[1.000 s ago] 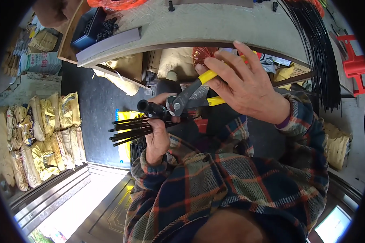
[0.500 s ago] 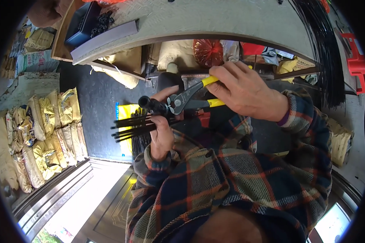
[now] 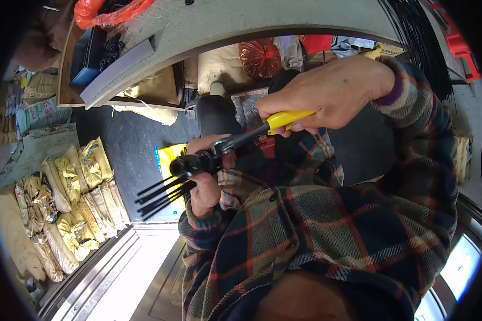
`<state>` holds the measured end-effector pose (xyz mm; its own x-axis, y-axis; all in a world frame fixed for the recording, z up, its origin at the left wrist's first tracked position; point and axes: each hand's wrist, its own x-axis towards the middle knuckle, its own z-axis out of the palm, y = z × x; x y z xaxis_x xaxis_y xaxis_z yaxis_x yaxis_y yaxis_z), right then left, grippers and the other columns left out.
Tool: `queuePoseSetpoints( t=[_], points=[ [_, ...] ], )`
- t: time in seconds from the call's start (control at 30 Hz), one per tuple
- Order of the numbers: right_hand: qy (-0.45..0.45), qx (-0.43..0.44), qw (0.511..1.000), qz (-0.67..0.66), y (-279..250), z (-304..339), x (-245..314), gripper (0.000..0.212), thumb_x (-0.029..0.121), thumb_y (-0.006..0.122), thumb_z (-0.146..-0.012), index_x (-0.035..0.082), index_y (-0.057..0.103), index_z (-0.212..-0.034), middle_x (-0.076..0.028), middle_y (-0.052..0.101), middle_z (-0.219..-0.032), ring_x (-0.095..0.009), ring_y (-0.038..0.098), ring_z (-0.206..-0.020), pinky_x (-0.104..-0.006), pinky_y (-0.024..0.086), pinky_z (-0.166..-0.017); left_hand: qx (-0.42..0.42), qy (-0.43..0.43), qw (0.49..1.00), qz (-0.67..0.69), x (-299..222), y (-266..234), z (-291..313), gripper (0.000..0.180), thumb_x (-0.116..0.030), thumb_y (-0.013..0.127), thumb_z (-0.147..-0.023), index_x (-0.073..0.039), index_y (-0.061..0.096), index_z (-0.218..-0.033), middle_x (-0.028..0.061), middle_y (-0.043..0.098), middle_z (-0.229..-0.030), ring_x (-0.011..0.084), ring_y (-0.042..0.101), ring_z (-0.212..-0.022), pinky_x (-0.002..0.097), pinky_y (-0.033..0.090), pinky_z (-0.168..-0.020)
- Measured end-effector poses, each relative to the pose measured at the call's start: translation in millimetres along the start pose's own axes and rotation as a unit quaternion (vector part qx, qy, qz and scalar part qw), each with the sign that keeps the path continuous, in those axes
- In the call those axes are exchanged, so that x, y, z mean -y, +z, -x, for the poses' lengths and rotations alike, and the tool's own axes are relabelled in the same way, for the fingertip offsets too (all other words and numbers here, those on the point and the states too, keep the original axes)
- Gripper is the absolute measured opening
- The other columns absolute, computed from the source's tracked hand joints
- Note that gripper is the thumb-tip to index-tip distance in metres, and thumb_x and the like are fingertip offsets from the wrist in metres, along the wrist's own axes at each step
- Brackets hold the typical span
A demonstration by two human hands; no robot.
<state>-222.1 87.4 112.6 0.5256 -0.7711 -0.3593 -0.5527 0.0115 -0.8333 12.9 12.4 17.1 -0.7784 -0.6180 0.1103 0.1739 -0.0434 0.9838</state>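
In the head view, the room is crowded: a pale bench (image 3: 251, 15) curves across the top, a blue box (image 3: 86, 56) at its left end, a red bag (image 3: 260, 59) beneath it and black strands (image 3: 420, 45) hanging off its right side. Packed sacks (image 3: 72, 206) fill the far left, and a yellow packet (image 3: 170, 159) lies on the dark floor (image 3: 126, 134).

The left hand (image 3: 202, 193) is closed round a black tube (image 3: 194, 165) in front of the person's body, its hollow end facing left. Thin black rods (image 3: 163, 200) stick out just below the tube, seemingly within the same grip. The right hand (image 3: 334, 91) is wrapped round the yellow handles of the pliers (image 3: 245, 138), whose head meets the tube beside the left fingers.

The step looks like squeezing or turning the pliers at the tube's end; the next move calls for a firm left hold while the right keeps the pliers seated.

Half a second ago the handles stood visibly spread; now they look drawn together or seen edge-on, I cannot tell which. The tube sits lower in view.
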Motion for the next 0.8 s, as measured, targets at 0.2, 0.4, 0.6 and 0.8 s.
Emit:
queuePoseSetpoints(
  t=[0.2, 0.4, 0.6, 0.8],
  points=[
    [-0.057, -0.034, 0.997, 0.043, 10.9, -19.2, -8.0, 0.023, 0.010, 0.056, -0.081, 0.004, 0.037, -0.093, -0.017, 0.049, -0.070, -0.036, 0.052, -0.071, -0.0440, 0.034, -0.058, -0.038, 0.024, 0.998, -0.031, 5.4, -1.2, 0.9, 0.077, -0.071, 0.034, -0.077, 0.001, 0.042, -0.104, 0.0061, 0.045, -0.064, 0.0154, 0.045, -0.055, 0.0279, 0.039, -0.052],
    [0.127, -0.409, 0.821, 0.378, -22.5, -11.0, -68.1, 0.035, 0.035, 0.061, -0.077, 0.010, 0.047, -0.098, -0.011, 0.052, -0.096, -0.032, 0.057, -0.075, -0.0390, 0.046, -0.063, -0.203, 0.132, 0.969, -0.054, 22.4, -4.7, -11.8, 0.063, -0.055, 0.042, -0.086, 0.004, 0.045, -0.108, 0.0105, 0.054, -0.072, 0.0222, 0.053, -0.074, 0.0372, 0.042, -0.079],
    [0.085, -0.481, 0.722, 0.490, -49.1, -19.2, -108.5, 0.043, 0.034, 0.064, -0.071, 0.006, 0.052, -0.101, -0.013, 0.053, -0.103, -0.032, 0.052, -0.098, -0.0421, 0.042, -0.084, -0.270, 0.270, 0.922, 0.071, -8.2, -12.3, -11.2, 0.039, -0.040, 0.058, -0.082, -0.004, 0.045, -0.091, 0.0084, 0.050, -0.072, 0.0222, 0.056, -0.061, 0.0464, 0.048, -0.073],
    [-0.203, -0.276, 0.936, -0.077, 117.1, -74.3, -78.2, 0.042, 0.035, 0.063, -0.075, 0.010, 0.057, -0.107, -0.013, 0.054, -0.110, -0.027, 0.052, -0.104, -0.0349, 0.041, -0.090, -0.309, 0.265, 0.839, 0.361, -26.4, -72.5, -33.2, 0.040, -0.049, 0.049, -0.084, -0.009, 0.044, -0.083, 0.0010, 0.046, -0.068, 0.0118, 0.048, -0.060, 0.0302, 0.048, -0.071]
  ],
)
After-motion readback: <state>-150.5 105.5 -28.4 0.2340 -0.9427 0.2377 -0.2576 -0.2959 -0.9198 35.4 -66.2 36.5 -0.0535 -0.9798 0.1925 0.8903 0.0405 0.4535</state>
